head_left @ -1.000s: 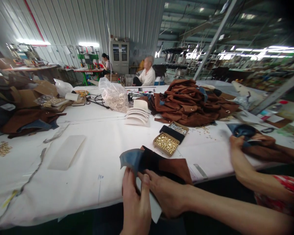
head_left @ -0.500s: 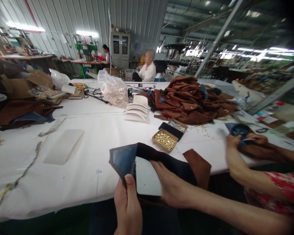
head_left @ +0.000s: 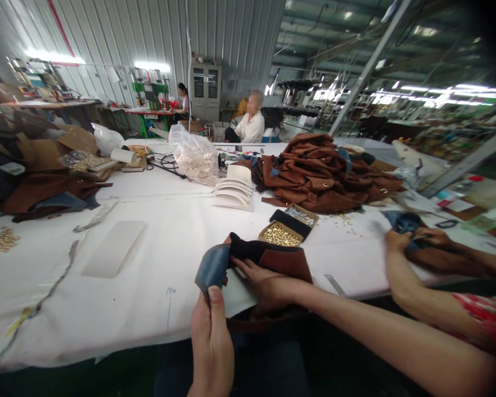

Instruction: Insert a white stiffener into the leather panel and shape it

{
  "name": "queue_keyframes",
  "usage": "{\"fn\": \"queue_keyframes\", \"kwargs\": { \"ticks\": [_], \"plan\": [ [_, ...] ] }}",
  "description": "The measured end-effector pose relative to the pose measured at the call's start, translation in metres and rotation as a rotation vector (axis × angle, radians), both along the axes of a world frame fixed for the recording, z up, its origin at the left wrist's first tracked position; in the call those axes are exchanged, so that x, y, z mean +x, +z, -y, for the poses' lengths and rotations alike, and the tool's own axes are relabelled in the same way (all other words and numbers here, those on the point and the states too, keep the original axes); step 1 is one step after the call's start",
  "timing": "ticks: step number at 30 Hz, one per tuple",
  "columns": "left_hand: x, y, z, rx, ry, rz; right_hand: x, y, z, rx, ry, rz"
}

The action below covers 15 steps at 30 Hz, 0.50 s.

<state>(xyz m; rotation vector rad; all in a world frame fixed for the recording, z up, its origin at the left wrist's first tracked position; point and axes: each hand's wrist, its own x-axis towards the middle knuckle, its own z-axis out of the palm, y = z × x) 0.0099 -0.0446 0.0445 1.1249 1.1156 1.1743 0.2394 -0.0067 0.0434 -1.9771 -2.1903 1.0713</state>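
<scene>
A floppy brown-and-blue fabric piece point(head_left: 287, 263) has its brown end shifted leftward, the left hand point(head_left: 213, 322) pinching the blue edge, the right hand's grip unclear: apparent arranging, next needing steadiness.

The tube lights point(head_left: 152, 66) along the metal wall point(head_left: 119, 27) are blowing out to pure white, while the overhead strips point(head_left: 421, 90) at right are smearing into hazy streaks under a dim roof point(head_left: 314, 33). The white tabletop point(head_left: 149, 320) is bouncing back soft, greyish light, the gold studs point(head_left: 280, 235) are throwing tiny glints, the blue flap point(head_left: 215, 264) in the left hand point(head_left: 213, 333) is catching a mild sheen, and the space under the tabletop is sinking into near-black. Wide-angle stretch is bending things toward the sides, the upper right corner is vanishing into black, and the background clutter point(head_left: 475, 118) at right is going pretty mushy.
</scene>
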Motion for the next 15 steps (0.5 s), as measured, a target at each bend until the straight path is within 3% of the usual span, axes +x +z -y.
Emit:
{"fn": "queue_keyframes", "kwargs": {
  "ticks": [4,8,15],
  "plan": [
    [-0.002,-0.004,-0.001,0.002,-0.046,-0.016,0.010,0.014,-0.014,-0.090,0.090,-0.058],
    [-0.001,-0.012,-0.001,0.013,-0.063,-0.032,0.002,0.010,-0.010,0.077,0.091,0.055],
    [-0.006,-0.002,0.001,0.081,0.028,-0.155,-0.015,-0.010,-0.006,0.118,-0.138,0.199]
  ]
}}
